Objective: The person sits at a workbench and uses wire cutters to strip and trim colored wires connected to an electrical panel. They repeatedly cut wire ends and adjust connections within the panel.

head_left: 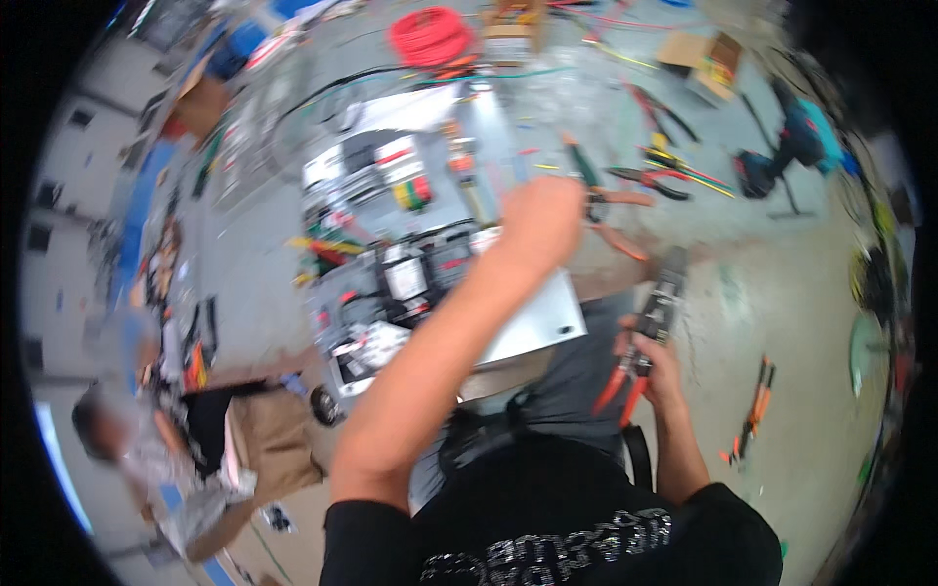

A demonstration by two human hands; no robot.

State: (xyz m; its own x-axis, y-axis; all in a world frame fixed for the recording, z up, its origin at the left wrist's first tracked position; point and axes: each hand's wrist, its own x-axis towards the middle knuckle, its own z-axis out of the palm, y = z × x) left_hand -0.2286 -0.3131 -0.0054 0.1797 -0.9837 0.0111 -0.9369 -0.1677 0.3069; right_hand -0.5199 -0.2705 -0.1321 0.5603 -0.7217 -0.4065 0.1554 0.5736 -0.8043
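Observation:
My right hand [657, 359] is wrapped round a wire stripper [664, 293] with a long dark head and spread red handles, held over the floor beside my right leg. My left arm reaches across a metal panel [532, 327] fitted with electrical parts. Blurred, with its fingers hidden beneath, my left hand [547, 217] is just left of a pair of pliers with orange handles [620, 198]. On the panel are a black device with a white label [404, 277] and a row of terminal blocks [401, 171], some of them green, yellow and red.
Red-handled cutters [650, 181] lie beyond my left hand. A red coil of cable [430, 37] and an open cardboard box [702, 63] are at the far side. A teal-and-black power tool [796, 137] is far right; an orange tool [752, 410] lies near right. Another person [147, 439] is at left.

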